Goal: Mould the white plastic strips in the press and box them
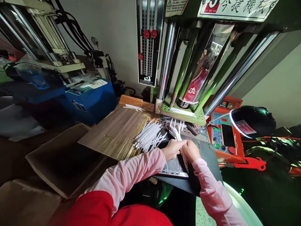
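Left hand (172,149) and right hand (191,151) meet, fingers closed round white strips (176,133); loose strips (150,135) lie at ten o'clock.

Both hands (180,150) tog. at ctr., fingers curled, arms fwd

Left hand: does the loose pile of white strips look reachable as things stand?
Probably yes: the pile lies just beside the left hand, with nothing seen covering it. But that hand seems busy gripping a bundle with the right hand, so it may need freeing first.
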Motion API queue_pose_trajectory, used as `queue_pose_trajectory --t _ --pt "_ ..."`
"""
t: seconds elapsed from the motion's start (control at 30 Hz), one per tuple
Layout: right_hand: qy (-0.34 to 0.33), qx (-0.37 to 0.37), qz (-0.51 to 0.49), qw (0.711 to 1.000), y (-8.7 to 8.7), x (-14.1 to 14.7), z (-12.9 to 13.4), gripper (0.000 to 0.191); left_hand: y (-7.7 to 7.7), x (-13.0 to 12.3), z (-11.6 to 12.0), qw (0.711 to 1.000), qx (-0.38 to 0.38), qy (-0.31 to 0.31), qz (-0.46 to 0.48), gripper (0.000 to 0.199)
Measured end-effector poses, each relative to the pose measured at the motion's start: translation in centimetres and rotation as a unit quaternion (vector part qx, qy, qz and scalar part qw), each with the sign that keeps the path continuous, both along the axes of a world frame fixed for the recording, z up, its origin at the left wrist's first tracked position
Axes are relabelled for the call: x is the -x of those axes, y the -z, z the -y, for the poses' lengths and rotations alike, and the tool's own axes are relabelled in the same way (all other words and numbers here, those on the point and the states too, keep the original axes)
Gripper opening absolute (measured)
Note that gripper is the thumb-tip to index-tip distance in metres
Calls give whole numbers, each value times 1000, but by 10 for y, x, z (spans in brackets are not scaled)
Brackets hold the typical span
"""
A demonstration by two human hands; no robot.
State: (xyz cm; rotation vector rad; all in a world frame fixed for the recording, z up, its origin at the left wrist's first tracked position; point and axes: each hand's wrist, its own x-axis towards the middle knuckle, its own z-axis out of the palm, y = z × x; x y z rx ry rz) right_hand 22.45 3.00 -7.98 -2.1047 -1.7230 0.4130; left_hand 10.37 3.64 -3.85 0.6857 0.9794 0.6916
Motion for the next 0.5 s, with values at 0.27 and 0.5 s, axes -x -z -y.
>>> queue_pose_trajectory --t 0.27,0.5 --pt "-72 -88 -49 992 -20 15 12 25 -2 -5 8 984 55 -152 73 25" --pt "-95 -181 -190 960 -56 18 40 41 -27 14 0 961 67 -236 126 29"
